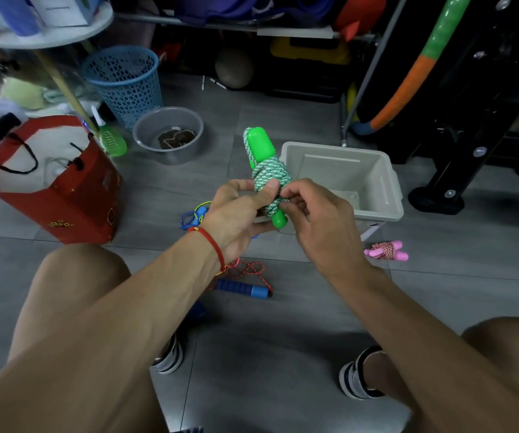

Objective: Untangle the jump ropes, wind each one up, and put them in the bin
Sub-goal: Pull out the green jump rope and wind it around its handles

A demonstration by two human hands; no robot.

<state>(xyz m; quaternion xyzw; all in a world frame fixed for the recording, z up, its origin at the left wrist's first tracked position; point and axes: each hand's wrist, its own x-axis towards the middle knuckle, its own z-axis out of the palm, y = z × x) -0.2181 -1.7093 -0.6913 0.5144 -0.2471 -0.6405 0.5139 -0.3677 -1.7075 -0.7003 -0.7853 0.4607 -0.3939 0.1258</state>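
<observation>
A green jump rope (pixel 270 173) is wound in a green-and-white bundle around its two green handles. My left hand (pixel 242 210) grips the bundle from the left, thumb across the cord. On the right side of the bundle, my right hand (pixel 313 210) pinches the cord with its fingertips. Just behind the bundle a grey bin (pixel 386 185) sits on the floor. To the bin's right front lies a pink-handled rope (pixel 384 250), wound up. A blue-handled rope with red cord (pixel 245 284) lies loose under my left wrist. Part of a blue rope (pixel 194 215) shows behind my left hand.
A red paper bag (pixel 64 195) stands at left, with a grey basin (pixel 168 135) and a blue mesh basket (pixel 124 81) behind it. Black equipment feet (pixel 436 195) stand at right. My knees and sandalled feet fill the foreground on the grey tile floor.
</observation>
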